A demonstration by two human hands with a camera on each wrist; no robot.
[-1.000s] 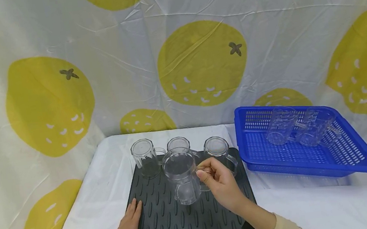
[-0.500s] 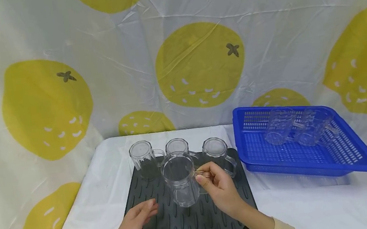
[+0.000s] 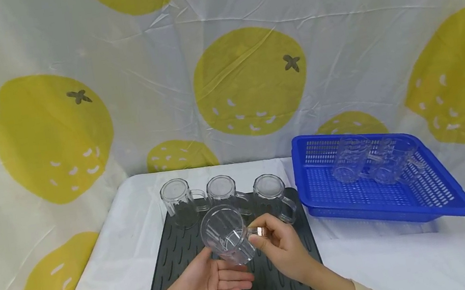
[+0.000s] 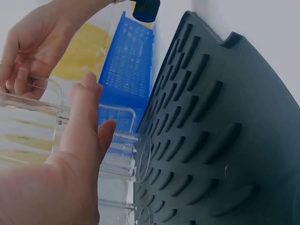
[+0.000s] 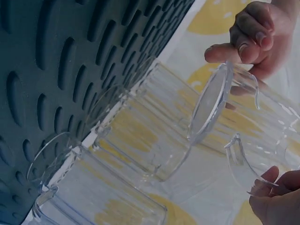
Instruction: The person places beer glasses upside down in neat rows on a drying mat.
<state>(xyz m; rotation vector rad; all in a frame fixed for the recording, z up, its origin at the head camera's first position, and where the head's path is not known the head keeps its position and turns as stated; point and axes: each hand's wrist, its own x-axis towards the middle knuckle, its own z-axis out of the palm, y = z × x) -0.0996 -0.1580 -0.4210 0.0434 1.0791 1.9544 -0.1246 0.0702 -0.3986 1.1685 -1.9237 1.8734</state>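
My right hand [image 3: 280,247] pinches the handle of a clear glass mug [image 3: 224,230] above the dark drying mat [image 3: 161,274]. The mug tilts, its mouth facing up and left. Just under its base lies my left hand [image 3: 218,281], palm up with fingers extended; whether it touches the glass I cannot tell. In the left wrist view, that hand [image 4: 70,173] overlaps the mug. From the right wrist, the thick round base [image 5: 211,103] shows beside the left fingers [image 5: 222,54]. Behind, three mugs stand upside down along the mat's far edge: left [image 3: 180,204], middle [image 3: 222,191], right [image 3: 269,192].
A blue perforated basket [image 3: 371,214] stands right of the mat, with clear glass mugs [image 3: 351,160] lying in it. White cloth [image 3: 365,265] covers the table. Behind hangs a curtain [image 3: 153,91] printed with yellow fruit.
My left hand has lifted off the mat's left side, moved right and turned palm up beneath the mug. The mug has come slightly lower and tipped over more; my right hand keeps hold of its handle.
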